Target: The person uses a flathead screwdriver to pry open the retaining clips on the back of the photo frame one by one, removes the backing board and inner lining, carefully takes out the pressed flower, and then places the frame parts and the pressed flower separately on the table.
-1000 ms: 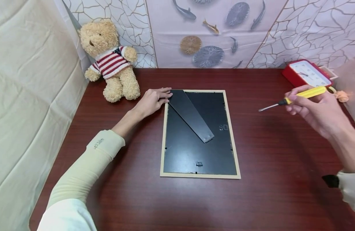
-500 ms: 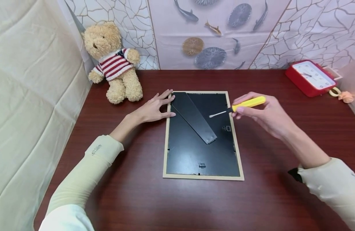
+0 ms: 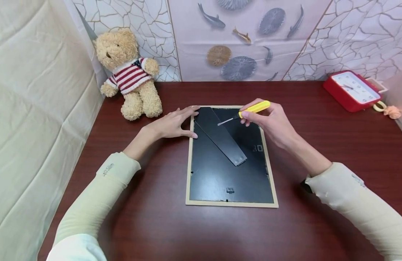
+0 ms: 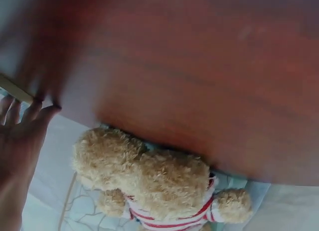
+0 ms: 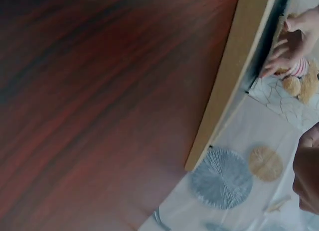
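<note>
A picture frame [image 3: 187, 174] lies face down on the dark red table [image 3: 318, 145], its black backing and angled black stand [image 3: 220, 136] showing. My left hand [image 3: 175, 123] rests with straight fingers on the frame's top left corner and left edge. My right hand [image 3: 269, 121] grips a yellow-handled screwdriver [image 3: 251, 108] above the frame's upper right part, its metal tip [image 3: 222, 123] pointing left over the stand. In the right wrist view the frame's wooden edge [image 5: 227, 86] and the left hand [image 5: 289, 42] appear. The left wrist view shows the left hand's fingertips [image 4: 35, 104] by the frame corner [image 4: 15, 89].
A teddy bear [image 3: 129, 72] in a striped sweater sits at the back left against the wall. A red clock [image 3: 351, 90] lies at the back right, with a small peach object [image 3: 392, 111] beside it. A cream fabric wall [image 3: 31, 127] borders the left side.
My right hand has carried the screwdriver from the far right of the table leftward to over the frame's top. My left hand's fingers spread onto the frame's corner.
</note>
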Tool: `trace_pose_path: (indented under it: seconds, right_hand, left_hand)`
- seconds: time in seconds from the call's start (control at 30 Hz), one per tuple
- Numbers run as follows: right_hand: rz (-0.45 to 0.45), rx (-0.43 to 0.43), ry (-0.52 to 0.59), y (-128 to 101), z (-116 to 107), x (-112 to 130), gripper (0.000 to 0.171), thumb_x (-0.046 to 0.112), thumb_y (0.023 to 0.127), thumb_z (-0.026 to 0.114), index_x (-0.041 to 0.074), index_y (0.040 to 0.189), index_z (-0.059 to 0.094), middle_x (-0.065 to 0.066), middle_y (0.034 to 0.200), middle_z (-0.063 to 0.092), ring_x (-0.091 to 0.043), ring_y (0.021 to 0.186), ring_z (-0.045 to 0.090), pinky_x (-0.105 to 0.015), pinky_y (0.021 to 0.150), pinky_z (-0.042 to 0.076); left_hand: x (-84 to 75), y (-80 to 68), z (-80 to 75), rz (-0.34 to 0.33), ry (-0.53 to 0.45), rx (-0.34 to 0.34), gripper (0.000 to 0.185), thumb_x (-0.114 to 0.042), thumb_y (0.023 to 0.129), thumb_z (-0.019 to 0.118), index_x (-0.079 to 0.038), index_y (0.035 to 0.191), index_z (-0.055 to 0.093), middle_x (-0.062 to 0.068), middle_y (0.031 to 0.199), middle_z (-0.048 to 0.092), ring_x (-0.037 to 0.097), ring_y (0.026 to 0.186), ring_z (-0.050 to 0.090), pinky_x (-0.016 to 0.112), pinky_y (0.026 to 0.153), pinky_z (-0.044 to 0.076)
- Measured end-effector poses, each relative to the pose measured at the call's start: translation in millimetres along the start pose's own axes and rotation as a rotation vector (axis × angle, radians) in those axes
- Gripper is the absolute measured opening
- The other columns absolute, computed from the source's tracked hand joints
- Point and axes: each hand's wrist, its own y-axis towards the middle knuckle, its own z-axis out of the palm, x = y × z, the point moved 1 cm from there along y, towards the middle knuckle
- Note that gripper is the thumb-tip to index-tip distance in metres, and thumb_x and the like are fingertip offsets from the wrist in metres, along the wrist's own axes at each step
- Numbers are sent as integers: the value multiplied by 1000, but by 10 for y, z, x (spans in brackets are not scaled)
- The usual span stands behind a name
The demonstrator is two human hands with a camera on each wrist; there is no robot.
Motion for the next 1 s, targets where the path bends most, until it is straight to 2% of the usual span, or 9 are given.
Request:
trace_pose_path:
  seconds: [0.03, 0.13, 0.17, 0.27, 0.33, 0.47, 0.63, 0.8, 1.0]
  right_hand:
    - [4, -5, 20, 23, 14, -30, 12, -6, 101, 74, -10, 111, 78, -12, 107, 76, -19, 84, 74, -25, 79, 62]
    - [17, -11, 35, 84, 58, -110, 14, -5, 101, 74, -11, 114, 76, -11, 109, 76, -19, 85, 74, -25, 82, 63]
    - [22, -10, 22, 101, 72, -135, 16, -4, 101, 74, -12, 115, 75, -10, 109, 76, -19, 85, 74, -26, 83, 63]
    - [42, 0, -32, 151, 115, -198, 20, -1, 100, 76, -10, 118, 75, -8, 109, 79, -18, 87, 75, -26, 87, 63]
    - [61, 11, -68, 183, 145, -235, 20, 0, 100, 77, -8, 119, 76, -6, 107, 81, -18, 89, 76, -27, 91, 62]
    - [94, 16, -111, 247, 201, -298, 20, 2, 100, 78, -4, 119, 79, -4, 104, 83, -19, 90, 79, -27, 95, 62]
    - [128, -22, -70, 328, 252, -374, 24, 1, 99, 79, -11, 121, 78, -4, 106, 83, -16, 88, 82, -27, 94, 63]
    - [188, 0, -89, 416, 307, -471, 33, 2, 100, 78, -15, 128, 73, -5, 110, 84, -13, 92, 83, -25, 94, 63]
    - [220, 30, -132, 515, 383, -547, 37, 5, 102, 78, -15, 132, 72, -17, 119, 83, -12, 95, 83, -24, 97, 61]
  left_hand:
    - [-15, 7, -9, 3, 20, 5, 114, -75, 90, 76, -25, 177, 22, 2, 178, 38, 26, 167, 30, 61, 136, 14]
    - [-195, -13, -115, 8, 74, 45, 105, -67, 94, 78, -25, 177, 27, 10, 182, 28, 34, 167, 30, 65, 135, 19]
    - [-261, -25, -153, 11, 86, 64, 101, -63, 96, 78, -25, 176, 29, 12, 183, 23, 36, 168, 26, 64, 135, 18]
    - [-405, -47, -235, 13, 135, 104, 94, -55, 99, 78, -21, 175, 33, 16, 184, 20, 42, 169, 19, 63, 135, 18]
    - [-429, -62, -256, -2, 149, 121, 95, -55, 99, 78, -20, 175, 32, 14, 184, 18, 42, 170, 16, 61, 136, 16]
    - [-396, -109, -267, -14, 122, 127, 102, -52, 99, 80, -13, 176, 26, 13, 185, 17, 37, 171, 12, 58, 138, 10]
    - [-365, -149, -248, 1, 71, 121, 106, -49, 99, 80, -8, 176, 20, 11, 186, 12, 36, 172, 7, 58, 138, 1]
    - [-308, -168, -210, -4, 37, 117, 105, -48, 101, 78, -9, 177, 17, 14, 186, 1, 36, 172, -1, 59, 137, -3]
    - [-78, -104, -70, 3, 18, 103, 110, -58, 100, 76, -16, 178, 11, 11, 186, -4, 29, 173, -5, 56, 137, -6]
